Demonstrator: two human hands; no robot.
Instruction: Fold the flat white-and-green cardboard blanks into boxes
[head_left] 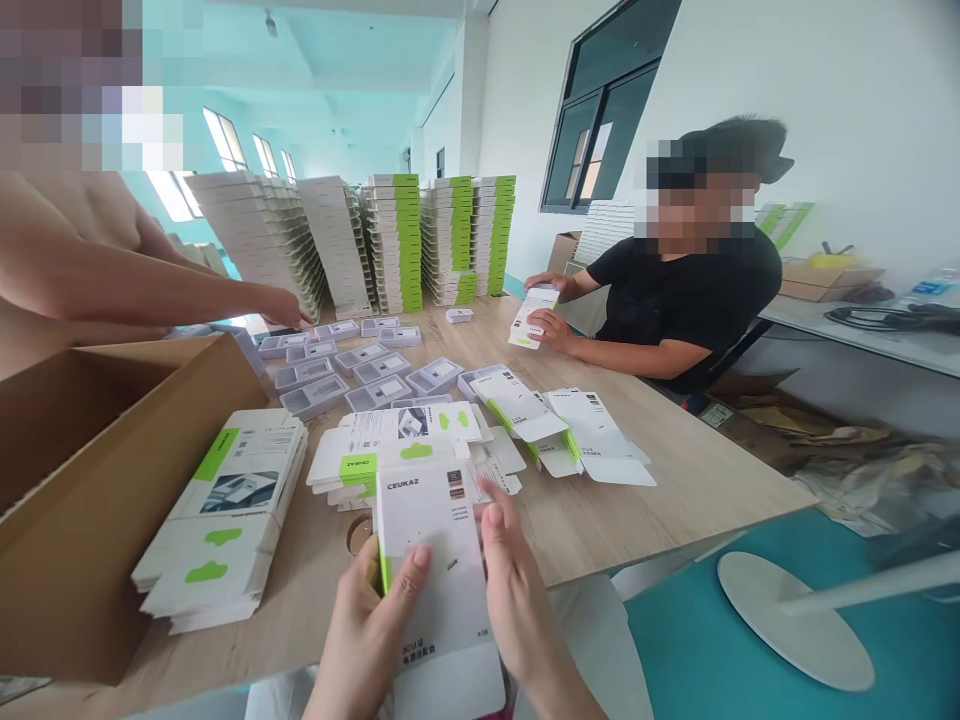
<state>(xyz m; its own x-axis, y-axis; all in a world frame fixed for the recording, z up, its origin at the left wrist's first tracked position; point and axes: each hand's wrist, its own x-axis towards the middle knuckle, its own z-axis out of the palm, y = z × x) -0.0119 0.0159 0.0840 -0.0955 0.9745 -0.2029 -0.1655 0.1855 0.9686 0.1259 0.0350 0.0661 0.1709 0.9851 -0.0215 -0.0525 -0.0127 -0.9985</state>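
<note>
A white-and-green cardboard box (446, 520) with CEUKAZ lettering is held low in front of me, its end flap open toward me. My left hand (367, 610) grips the left side, thumb across the front panel. Along the right edge lies my right hand (521, 590), thumb and forefinger raised at the side and the other fingers partly hidden. Just beyond the box, flat unfolded boxes (397, 425) lie in a pile. To their right are partly opened boxes (596, 435). Pale plastic trays (379, 392) are spread over the table behind the pile.
A large brown carton (82, 520) stands at left, beside a banded stack of flat boxes (225, 510). Tall stacks of boxes (394, 245) line the table's far side. A co-worker (675, 290) at right holds a box; another person's arm (195, 290) reaches in from the left.
</note>
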